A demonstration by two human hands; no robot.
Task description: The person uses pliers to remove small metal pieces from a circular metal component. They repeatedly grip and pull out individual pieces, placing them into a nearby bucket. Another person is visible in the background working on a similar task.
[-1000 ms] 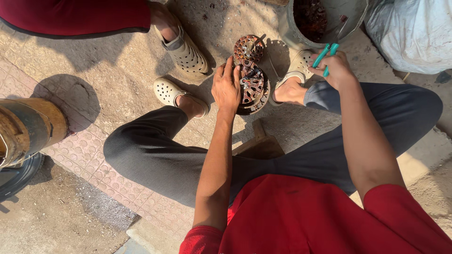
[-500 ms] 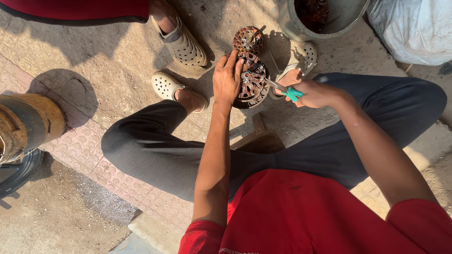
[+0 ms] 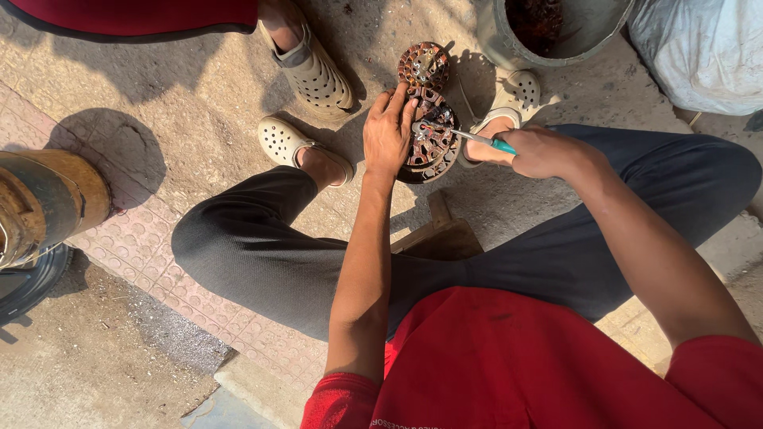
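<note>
Head view: a seated person in a red shirt and dark trousers is seen from above, with both bare arms stretched forward over paved ground. The left hand [image 3: 388, 131] is laid flat, fingers spread and unclenched, on the left edge of a round rusty metal part [image 3: 429, 139], which is pressed down rather than gripped. This part, ribbed and slotted like a motor core, lies on the ground between the person's two feet, and a second, smaller rusty disc [image 3: 423, 65] is seen touching its far edge. The right hand [image 3: 539, 151] is clenched around the green handle of a screwdriver [image 3: 477, 139], whose bright metal shaft is directed leftward so that its tip meets the upper face of the round part, just beside the left fingertips. The left foot is worn in a pale perforated clog [image 3: 288, 141], placed just left of the part; the right foot is partly hidden behind the right hand. A second person's foot in a grey clog [image 3: 316, 73] is set near the top, beside the smaller disc, below a strip of red cloth. A metal bucket [image 3: 509, 44] holding dark scrap stands beyond the part, and a white sack [image 3: 699, 52] lies at the upper right. A rusty cylinder [image 3: 40, 202] resting on a black tyre [image 3: 28, 282] is located at the left edge, well apart from the hands.
</note>
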